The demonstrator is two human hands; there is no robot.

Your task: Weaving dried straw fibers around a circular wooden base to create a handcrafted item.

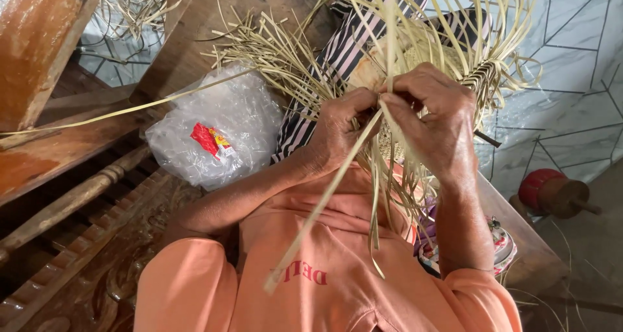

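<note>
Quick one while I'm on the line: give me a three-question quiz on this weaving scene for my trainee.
1. True or false: the left hand and the right hand meet on the same pale straw strips.
2. What lies on the wooden bench to the left of the hands? A) a metal pot B) a clear plastic bag with a red label C) a folded newspaper
3. Fill in: the round red object sits at the frame's ______ edge.

Key: 1 true; 2 B; 3 right.
</note>
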